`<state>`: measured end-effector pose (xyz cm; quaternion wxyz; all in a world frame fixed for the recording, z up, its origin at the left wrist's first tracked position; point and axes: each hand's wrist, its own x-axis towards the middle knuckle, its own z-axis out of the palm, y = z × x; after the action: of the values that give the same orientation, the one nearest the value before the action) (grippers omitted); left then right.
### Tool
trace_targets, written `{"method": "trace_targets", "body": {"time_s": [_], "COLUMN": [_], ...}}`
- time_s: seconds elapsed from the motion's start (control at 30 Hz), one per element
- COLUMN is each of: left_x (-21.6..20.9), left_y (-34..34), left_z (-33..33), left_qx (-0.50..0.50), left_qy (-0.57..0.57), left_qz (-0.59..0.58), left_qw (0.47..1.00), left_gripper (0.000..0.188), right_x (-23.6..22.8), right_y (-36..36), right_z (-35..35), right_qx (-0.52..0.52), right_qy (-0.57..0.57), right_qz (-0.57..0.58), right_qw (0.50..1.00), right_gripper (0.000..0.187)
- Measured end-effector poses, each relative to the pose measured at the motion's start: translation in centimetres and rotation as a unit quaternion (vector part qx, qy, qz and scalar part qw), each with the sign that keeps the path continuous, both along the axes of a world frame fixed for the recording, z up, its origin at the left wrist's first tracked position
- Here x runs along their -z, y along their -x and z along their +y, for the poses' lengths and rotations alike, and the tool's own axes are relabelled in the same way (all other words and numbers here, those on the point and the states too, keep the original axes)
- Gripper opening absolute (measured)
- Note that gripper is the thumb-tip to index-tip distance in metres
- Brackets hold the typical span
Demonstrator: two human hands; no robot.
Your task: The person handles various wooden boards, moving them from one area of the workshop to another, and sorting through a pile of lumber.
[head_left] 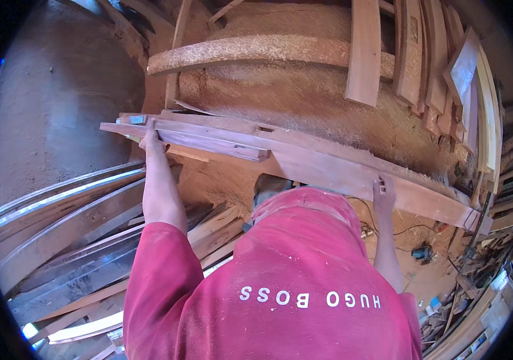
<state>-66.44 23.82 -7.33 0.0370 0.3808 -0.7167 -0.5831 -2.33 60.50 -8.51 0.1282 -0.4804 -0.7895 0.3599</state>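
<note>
A long wooden plank (pixel 352 165) stretches across in front of me, sloping down toward the right. On its left part lie narrower wooden strips (pixel 214 141), one with a squared end near the middle. My left hand (pixel 150 138) is closed around the left end of these strips, beside a small bluish metal piece (pixel 138 120). Against the plank's face, right of centre, rests my right hand (pixel 383 191) with its fingers curled. Whatever it may hold is too small to make out. A dark slot (pixel 265 129) shows in the plank's upper side.
A sawdust-covered curved beam (pixel 256 51) lies beyond the plank. Several boards (pixel 409 54) lean at the far right. Stacked timber (pixel 82 222) fills the left side. A blue power tool (pixel 423 253) with a cord sits on the ground at the right, near wood scraps (pixel 448 312).
</note>
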Motion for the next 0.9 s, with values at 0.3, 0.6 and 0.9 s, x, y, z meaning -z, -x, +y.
{"method": "trace_targets", "body": {"time_s": [0.3,0.6,0.9], "left_x": [2.7,-18.8,-22.1], "left_y": [-0.7,2.7,0.2], "left_z": [-9.1,-6.7,-0.9], "left_qx": [0.133,0.384,0.664], "left_qy": [-0.156,-0.172,0.126], "left_qz": [0.089,0.217,0.262], "left_qw": [0.975,0.881,0.689], "left_gripper": [0.05,0.045,0.047], "right_x": [-1.2,-7.3,-16.0], "right_y": [6.4,22.1,31.4], "right_z": [-5.1,-4.1,-2.2], "right_qx": [-0.004,-0.091,-0.034], "right_qy": [-0.019,-0.068,-0.02], "right_qz": [0.019,0.084,0.312], "right_qw": [1.0,0.99,0.949], "right_gripper": [0.028,0.029,0.084]}}
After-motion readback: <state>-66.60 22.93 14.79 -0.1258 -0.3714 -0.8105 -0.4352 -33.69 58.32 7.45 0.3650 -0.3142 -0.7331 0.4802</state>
